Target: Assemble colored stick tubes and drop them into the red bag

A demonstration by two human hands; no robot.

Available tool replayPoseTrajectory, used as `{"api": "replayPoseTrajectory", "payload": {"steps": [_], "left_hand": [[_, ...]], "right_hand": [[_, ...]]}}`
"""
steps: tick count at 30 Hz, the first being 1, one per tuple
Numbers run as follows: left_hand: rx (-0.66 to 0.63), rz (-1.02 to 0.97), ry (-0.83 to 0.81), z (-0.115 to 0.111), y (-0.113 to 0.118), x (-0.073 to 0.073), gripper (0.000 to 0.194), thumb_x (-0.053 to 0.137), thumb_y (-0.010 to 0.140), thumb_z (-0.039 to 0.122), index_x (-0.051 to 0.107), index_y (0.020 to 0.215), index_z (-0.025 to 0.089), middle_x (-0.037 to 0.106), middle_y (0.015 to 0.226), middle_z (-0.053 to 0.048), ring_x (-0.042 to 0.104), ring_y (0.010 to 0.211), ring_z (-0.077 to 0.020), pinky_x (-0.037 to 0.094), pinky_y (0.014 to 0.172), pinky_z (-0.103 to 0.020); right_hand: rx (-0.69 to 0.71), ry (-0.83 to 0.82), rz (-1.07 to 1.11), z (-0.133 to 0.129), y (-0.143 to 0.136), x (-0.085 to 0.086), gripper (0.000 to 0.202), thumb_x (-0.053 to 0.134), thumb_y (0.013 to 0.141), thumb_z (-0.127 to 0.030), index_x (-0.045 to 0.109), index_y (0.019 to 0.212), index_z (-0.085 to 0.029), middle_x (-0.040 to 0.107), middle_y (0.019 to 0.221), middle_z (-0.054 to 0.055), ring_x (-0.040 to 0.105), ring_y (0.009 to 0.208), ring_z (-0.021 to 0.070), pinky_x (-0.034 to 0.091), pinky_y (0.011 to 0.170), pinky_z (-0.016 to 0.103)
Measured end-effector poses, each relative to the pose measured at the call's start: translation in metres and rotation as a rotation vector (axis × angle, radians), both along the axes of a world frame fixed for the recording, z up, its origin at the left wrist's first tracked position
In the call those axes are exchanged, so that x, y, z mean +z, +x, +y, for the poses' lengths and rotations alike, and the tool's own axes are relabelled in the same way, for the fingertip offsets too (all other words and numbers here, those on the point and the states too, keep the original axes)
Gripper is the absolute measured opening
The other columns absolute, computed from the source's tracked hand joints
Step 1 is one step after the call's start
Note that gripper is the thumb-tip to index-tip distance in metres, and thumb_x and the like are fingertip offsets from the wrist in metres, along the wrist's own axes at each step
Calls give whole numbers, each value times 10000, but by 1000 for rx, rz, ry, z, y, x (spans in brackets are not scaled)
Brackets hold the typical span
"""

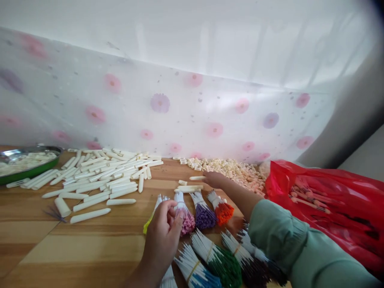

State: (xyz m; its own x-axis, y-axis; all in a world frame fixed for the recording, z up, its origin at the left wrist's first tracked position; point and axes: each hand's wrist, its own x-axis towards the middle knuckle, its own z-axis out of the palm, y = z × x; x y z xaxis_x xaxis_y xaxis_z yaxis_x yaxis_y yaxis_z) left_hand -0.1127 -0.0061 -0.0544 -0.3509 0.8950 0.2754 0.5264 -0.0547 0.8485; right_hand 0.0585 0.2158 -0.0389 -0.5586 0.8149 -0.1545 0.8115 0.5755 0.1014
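My left hand (163, 228) is closed, its thumb and fingers curled together at the pink-ended bundle of thin white rods (185, 214); anything in the fingers is too small or hidden to name. Farther out, my right hand (214, 180) reaches to the edge of a heap of small cream slotted plastic pieces (231, 170). From its fingertips a cream, pen-like barrel (197, 178) points left. Just below lies another cream barrel (192, 188) with a slotted end, beside a loose slotted piece (183, 182). Purple-ended (205, 214) and orange-ended (222, 210) bundles stand between my hands.
Many cream tubes (105, 176) are piled on the wooden table (99, 248) at left, near a green-rimmed pan (33, 170). Closer in lie blue (199, 272), green (222, 260) and dark-ended bundles (252, 268). A red plastic bag (339, 204) with slotted cream pieces sits at right.
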Motion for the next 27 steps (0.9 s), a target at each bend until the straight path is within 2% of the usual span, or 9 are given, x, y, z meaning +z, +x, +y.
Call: {"api": "replayPoseTrajectory", "payload": {"steps": [2, 5, 11, 14, 19, 22, 27], "left_hand": [[20, -55, -6, 3, 0, -4, 202, 485, 811, 394, 530, 893, 215, 541, 698, 18, 543, 626, -162, 436, 611, -261], [48, -136, 4, 5, -2, -10, 223, 497, 804, 421, 542, 870, 213, 544, 695, 19, 550, 633, -162, 441, 598, -257], [66, -205, -3, 8, -7, -14, 239, 518, 780, 429, 571, 811, 197, 577, 682, 9, 565, 629, -165, 448, 572, -240], [64, -232, -4, 8, -7, -11, 237, 535, 760, 427, 580, 769, 195, 579, 647, 14, 560, 597, -161, 449, 552, -233], [43, -269, -13, 8, -6, -9, 225, 556, 751, 419, 589, 753, 196, 572, 632, 24, 547, 570, -151, 443, 530, -221], [34, -263, -18, 7, -6, -12, 219, 553, 754, 413, 594, 748, 198, 573, 637, 22, 548, 582, -152, 440, 530, -217], [14, -271, -21, 5, -5, -13, 205, 535, 774, 394, 582, 734, 199, 558, 632, 26, 532, 580, -144, 426, 535, -211]], "right_hand": [[8, -32, -1, 10, 0, -11, 294, 541, 905, -315, 548, 1149, -151, 591, 1129, 76, 609, 945, 193, 525, 794, 393], [52, -39, 32, 16, -12, -17, 290, 538, 906, -318, 553, 1149, -161, 578, 1163, 80, 594, 986, 203, 510, 831, 412], [211, -53, 166, 5, -80, -19, 314, 531, 908, -328, 536, 1181, -172, 569, 1184, 83, 588, 1006, 209, 502, 849, 422], [231, -81, 187, 2, -104, -20, 302, 538, 906, -314, 543, 1171, -169, 571, 1182, 82, 589, 1004, 208, 503, 847, 420], [243, -166, 184, 16, -97, -17, 270, 532, 910, -309, 561, 1138, -167, 586, 1152, 76, 600, 968, 193, 515, 823, 397], [268, -212, 176, 19, -88, -22, 265, 540, 905, -310, 569, 1121, -159, 597, 1126, 71, 608, 945, 188, 521, 807, 388], [259, -147, 267, 20, -92, -27, 276, 542, 903, -309, 562, 1136, -161, 582, 1162, 78, 593, 992, 203, 507, 838, 412]]}}
